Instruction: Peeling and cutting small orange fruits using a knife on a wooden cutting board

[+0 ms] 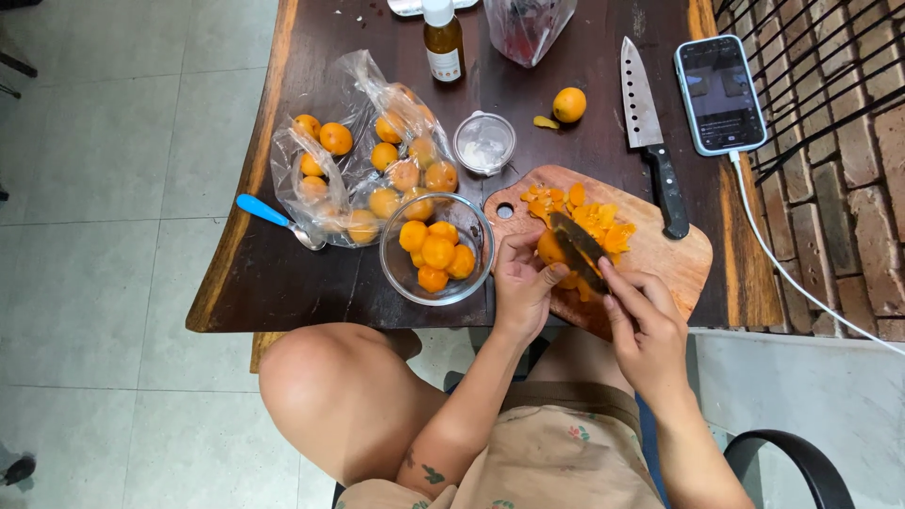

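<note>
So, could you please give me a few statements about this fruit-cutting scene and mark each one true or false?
1. The left hand holds an orange fruit on the wooden cutting board. True.
2. The right hand holds the blue-handled spoon. False: it holds a small dark knife; the spoon lies on the table, left of the bag.
3. The glass bowl holds peeled orange fruit. True.
4. The large knife is in the left hand's grip. False: it lies untouched, its handle tip on the board.
5. The phone lies left of the plastic bag. False: it lies at the table's right edge.
</note>
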